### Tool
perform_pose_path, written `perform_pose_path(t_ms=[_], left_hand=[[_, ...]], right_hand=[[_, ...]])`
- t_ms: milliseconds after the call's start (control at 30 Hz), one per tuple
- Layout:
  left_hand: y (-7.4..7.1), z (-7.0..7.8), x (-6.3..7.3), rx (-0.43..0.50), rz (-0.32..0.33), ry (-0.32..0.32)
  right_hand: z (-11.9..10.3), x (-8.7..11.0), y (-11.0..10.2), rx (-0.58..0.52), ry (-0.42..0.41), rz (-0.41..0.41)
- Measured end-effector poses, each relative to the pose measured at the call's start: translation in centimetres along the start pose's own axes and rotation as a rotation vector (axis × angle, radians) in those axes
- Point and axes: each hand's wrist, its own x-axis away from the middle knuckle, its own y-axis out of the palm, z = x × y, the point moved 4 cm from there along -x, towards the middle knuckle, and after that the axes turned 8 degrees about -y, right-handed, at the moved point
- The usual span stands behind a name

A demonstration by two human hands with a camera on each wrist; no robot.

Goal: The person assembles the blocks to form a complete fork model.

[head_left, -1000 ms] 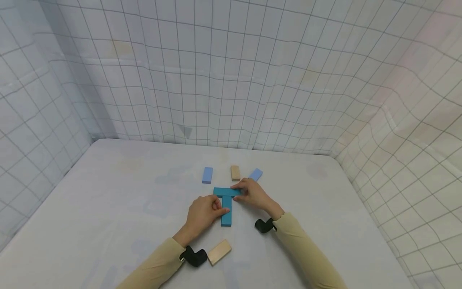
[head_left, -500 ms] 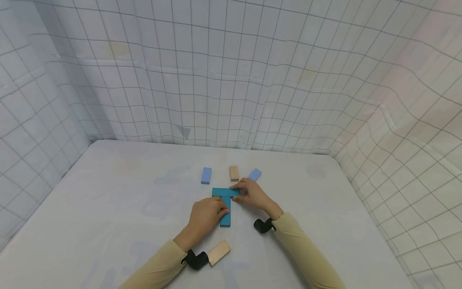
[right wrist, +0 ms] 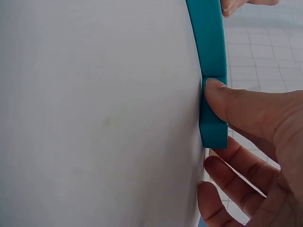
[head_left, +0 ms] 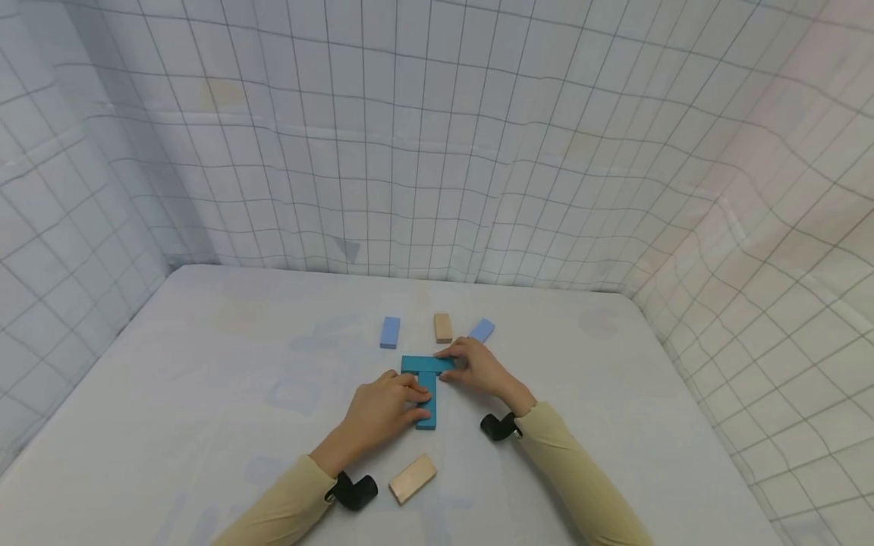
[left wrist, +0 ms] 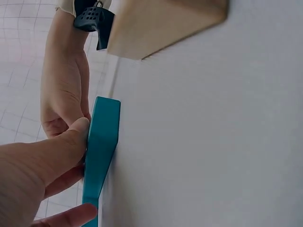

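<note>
Two teal blocks form a T on the white table in the head view. The crosswise block [head_left: 418,364] has its right end pinched by my right hand [head_left: 478,370], thumb on the near side and fingers on the far side. My left hand [head_left: 378,409] rests over the stem block [head_left: 426,422], with thumb and fingertips touching its top. In the left wrist view, the thumb [left wrist: 75,135] lies along the upper edge of the stem block [left wrist: 102,142]. The right wrist view shows the right thumb [right wrist: 222,97] against the crosswise block [right wrist: 215,135], which abuts the stem.
Beyond the T lie a blue block [head_left: 390,332], a wooden block [head_left: 443,327] and a second blue block [head_left: 482,330]. Another wooden block [head_left: 413,478] lies nearer, beside the left wrist's black camera [head_left: 355,492]. Grid-patterned white cloth [head_left: 423,152] hangs behind the table.
My left hand has shifted slightly left and towards me, its fingers spreading out of a closer pinch over the stem block. The right hand keeps its grip, and the T stays in place.
</note>
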Motion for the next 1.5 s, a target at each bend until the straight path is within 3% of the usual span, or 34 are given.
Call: perform_pose_path(t_ms=[367, 1100, 1500], left_hand=[[0.1, -0.8, 0.0, 0.115, -0.017, 0.02], [0.9, -2.2, 0.2, 0.309, -0.01, -0.058], [1.5, -2.3, -0.1, 0.348, -0.009, -0.074]], right_hand=[[0.2, -0.1, 0.2, -0.003, 0.019, -0.022], [0.1, -0.1, 0.2, -0.042, -0.007, -0.042], [0.9, 0.7, 0.2, -0.09, 0.044, -0.041]])
